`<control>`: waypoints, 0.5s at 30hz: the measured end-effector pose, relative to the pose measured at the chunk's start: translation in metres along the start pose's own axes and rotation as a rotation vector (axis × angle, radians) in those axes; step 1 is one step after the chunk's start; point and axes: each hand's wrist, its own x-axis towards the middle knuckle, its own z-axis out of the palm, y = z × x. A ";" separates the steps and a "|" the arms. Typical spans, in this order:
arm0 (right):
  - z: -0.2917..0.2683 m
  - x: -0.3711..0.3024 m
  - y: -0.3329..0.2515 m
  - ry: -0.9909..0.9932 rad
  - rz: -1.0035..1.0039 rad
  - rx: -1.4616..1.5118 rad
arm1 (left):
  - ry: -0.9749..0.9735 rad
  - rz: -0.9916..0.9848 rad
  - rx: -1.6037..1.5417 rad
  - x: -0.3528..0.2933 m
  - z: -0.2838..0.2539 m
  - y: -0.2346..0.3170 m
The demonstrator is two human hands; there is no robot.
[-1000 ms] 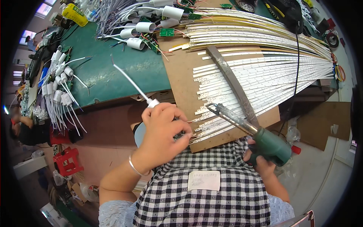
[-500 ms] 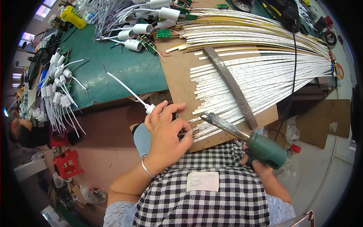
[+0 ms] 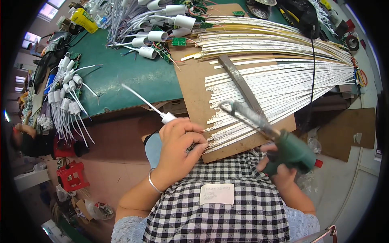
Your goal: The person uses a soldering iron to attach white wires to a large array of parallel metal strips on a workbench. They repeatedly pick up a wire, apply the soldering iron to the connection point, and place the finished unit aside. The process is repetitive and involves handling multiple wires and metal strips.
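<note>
My left hand (image 3: pixel 178 148) is closed, thumb and forefinger pinching thin wires at the near ends of the white LED strips (image 3: pixel 239 91). Beyond its knuckles pokes out a white plastic end cap (image 3: pixel 167 118) with a white cable (image 3: pixel 142 99) running up and left; the rest of the cap is hidden by the hand. My right hand (image 3: pixel 281 172) grips the handle of a green soldering gun (image 3: pixel 298 152). Its metal barrel, blurred by motion, points up and left above the strips. The tip appears apart from the pinched wires.
A dark metal bar (image 3: pixel 243 83) lies across the strips on a brown board (image 3: pixel 190 87). White caps with green circuit boards (image 3: pixel 178 41) crowd the green table (image 3: pixel 117 91); another bunch of caps (image 3: pixel 65 87) lies left. A black cord (image 3: pixel 313 77) crosses the strips. A red stool (image 3: pixel 75 177) stands below.
The soldering gun has moved right and its tip has lifted up from the strip ends. My left fingers have drawn together at the strip ends, and the cap has shifted slightly right.
</note>
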 end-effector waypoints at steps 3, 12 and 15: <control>0.036 0.026 -0.009 0.042 0.125 0.104 | 0.037 0.043 -0.102 0.002 -0.007 0.006; 0.105 0.070 -0.004 -0.030 0.046 -0.025 | 0.095 0.088 -0.189 0.002 -0.004 0.012; 0.103 0.068 -0.001 -0.027 0.055 -0.071 | 0.090 0.081 -0.185 0.001 -0.001 0.012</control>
